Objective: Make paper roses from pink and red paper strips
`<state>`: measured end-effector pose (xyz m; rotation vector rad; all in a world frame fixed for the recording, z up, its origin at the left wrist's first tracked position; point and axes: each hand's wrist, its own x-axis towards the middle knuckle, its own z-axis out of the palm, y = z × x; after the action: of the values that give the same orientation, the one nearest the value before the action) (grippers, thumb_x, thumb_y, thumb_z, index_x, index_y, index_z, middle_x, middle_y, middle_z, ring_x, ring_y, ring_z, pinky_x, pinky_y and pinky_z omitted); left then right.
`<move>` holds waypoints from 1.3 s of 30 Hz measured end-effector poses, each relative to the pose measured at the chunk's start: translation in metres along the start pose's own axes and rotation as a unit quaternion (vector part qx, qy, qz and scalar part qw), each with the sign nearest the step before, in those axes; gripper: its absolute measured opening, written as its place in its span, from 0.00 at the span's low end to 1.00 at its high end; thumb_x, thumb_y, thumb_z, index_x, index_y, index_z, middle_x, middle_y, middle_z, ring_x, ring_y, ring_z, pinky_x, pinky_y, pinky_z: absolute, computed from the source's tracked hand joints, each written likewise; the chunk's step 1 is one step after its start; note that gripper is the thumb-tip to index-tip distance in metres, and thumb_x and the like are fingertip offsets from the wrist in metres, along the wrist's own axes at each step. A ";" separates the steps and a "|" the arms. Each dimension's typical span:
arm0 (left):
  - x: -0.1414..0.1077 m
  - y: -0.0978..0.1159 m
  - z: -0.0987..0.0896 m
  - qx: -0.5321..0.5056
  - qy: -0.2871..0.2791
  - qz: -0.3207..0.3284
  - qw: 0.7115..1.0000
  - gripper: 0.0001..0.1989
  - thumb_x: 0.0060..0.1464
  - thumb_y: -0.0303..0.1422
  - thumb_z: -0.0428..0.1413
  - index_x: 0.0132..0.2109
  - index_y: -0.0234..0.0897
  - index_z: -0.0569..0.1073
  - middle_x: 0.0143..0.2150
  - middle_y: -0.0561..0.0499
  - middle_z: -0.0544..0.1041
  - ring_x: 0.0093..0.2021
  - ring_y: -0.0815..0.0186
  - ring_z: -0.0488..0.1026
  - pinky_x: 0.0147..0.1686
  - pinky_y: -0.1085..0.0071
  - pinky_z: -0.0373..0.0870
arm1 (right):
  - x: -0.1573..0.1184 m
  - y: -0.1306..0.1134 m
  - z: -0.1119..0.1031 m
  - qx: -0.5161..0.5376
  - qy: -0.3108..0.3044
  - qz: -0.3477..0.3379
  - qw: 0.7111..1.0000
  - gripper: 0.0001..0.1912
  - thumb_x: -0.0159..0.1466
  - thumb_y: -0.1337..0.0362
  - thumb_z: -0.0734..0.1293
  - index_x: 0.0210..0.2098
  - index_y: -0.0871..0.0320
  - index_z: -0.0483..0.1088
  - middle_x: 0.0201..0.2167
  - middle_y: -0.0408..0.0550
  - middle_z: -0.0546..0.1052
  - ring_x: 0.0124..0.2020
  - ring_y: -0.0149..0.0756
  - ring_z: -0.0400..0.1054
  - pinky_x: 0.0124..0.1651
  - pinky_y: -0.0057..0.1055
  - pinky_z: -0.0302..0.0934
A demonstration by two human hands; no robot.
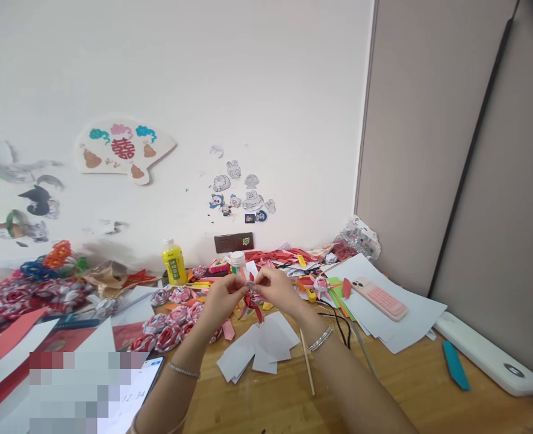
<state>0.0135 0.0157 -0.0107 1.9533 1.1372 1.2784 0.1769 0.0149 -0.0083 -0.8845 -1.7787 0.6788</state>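
Above the middle of the table, in the head view, my left hand (227, 296) and my right hand (276, 290) meet with fingertips pinched together. Both grip a small red and white paper flower (253, 301), whose pointed red strips hang below the fingers. The fingers cover its upper part. Below it lie several white paper pieces (261, 346), overlapping on the wood. Left of my left hand is a cluster of finished-looking red, pink and white paper roses (179, 316). A thin wooden stick (307, 364) lies beside my right forearm.
A yellow bottle (173, 263) stands at the back left. A pink-cased phone (379, 298) rests on white sheets (397, 331) at the right, near a teal cutter-like tool (456, 365) and a long white device (489, 355). Another phone (133, 392) lies front left. Red strips (275, 259) are heaped along the wall.
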 end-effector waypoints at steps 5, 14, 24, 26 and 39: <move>0.000 0.003 -0.004 0.025 -0.030 0.008 0.999 0.10 0.45 0.40 0.56 0.29 0.37 0.73 0.25 0.52 0.76 0.28 0.64 0.72 0.28 0.71 0.65 | -0.001 -0.004 0.002 -0.030 0.014 -0.034 0.999 0.10 0.55 0.73 0.67 0.20 0.58 0.64 0.22 0.39 0.67 0.27 0.30 0.60 0.31 0.25 0.52; -0.001 0.007 -0.006 0.077 -0.049 0.012 0.996 0.12 0.45 0.41 0.57 0.23 0.37 0.75 0.21 0.54 0.73 0.25 0.65 0.68 0.27 0.73 0.61 | 0.000 0.002 -0.005 -0.041 -0.045 -0.017 0.998 0.08 0.53 0.73 0.68 0.22 0.58 0.66 0.22 0.38 0.69 0.25 0.29 0.63 0.27 0.23 0.53; -0.002 0.009 -0.006 0.057 -0.023 -0.023 0.998 0.12 0.47 0.41 0.55 0.28 0.37 0.75 0.24 0.52 0.76 0.27 0.64 0.72 0.28 0.72 0.64 | 0.000 -0.005 0.004 -0.063 0.013 -0.027 0.998 0.11 0.53 0.75 0.65 0.19 0.58 0.63 0.21 0.39 0.66 0.26 0.30 0.60 0.30 0.26 0.51; -0.002 0.010 -0.010 0.035 -0.054 -0.027 0.998 0.13 0.45 0.42 0.57 0.29 0.36 0.76 0.26 0.51 0.77 0.28 0.62 0.73 0.28 0.70 0.67 | 0.000 -0.003 0.005 -0.050 0.011 -0.013 0.999 0.10 0.53 0.74 0.66 0.19 0.57 0.63 0.20 0.38 0.67 0.24 0.29 0.60 0.28 0.25 0.52; 0.000 -0.003 0.017 0.004 0.051 -0.034 0.998 0.17 0.49 0.45 0.52 0.35 0.35 0.73 0.34 0.47 0.78 0.33 0.61 0.74 0.32 0.67 0.69 | 0.003 0.008 0.006 0.018 0.043 0.072 0.996 0.08 0.54 0.68 0.65 0.21 0.58 0.61 0.19 0.38 0.67 0.21 0.29 0.64 0.22 0.23 0.58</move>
<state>0.0276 0.0173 -0.0203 1.8567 1.2491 1.3521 0.1729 0.0213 -0.0146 -1.0093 -1.6337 0.7526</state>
